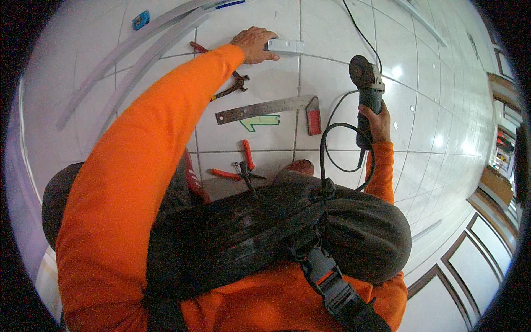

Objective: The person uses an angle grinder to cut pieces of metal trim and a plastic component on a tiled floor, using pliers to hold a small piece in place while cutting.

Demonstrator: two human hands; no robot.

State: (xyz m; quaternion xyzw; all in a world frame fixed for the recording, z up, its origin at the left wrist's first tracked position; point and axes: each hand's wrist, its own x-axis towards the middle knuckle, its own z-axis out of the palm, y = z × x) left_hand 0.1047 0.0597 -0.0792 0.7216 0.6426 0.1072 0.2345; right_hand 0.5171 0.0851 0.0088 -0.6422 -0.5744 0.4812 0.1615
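My left hand (pixel 255 45) reaches far forward, with thumb and fingers around the left end of a short white channel piece (pixel 287 46) on the tiles. At the right, my right hand (pixel 379 123) is wrapped around the dark body of an angle grinder (pixel 373 95). The grinder's disc points away from me, and its black cord loops back toward my knees. Between my arms lies a metal try square (pixel 265 109) with a red-faced handle. A green arrow-shaped piece (pixel 262 121) sits just below its blade. Partly behind my left sleeve are rusty-jawed pliers (pixel 239 83).
Red-handled cutters (pixel 245 166) lie close to my legs. Long white channel strips (pixel 146 66) stretch across the floor at left, with a small blue object (pixel 141 20) beyond them. Another cable (pixel 360 27) runs from the far edge. Framed panels (pixel 459 271) stand at lower right.
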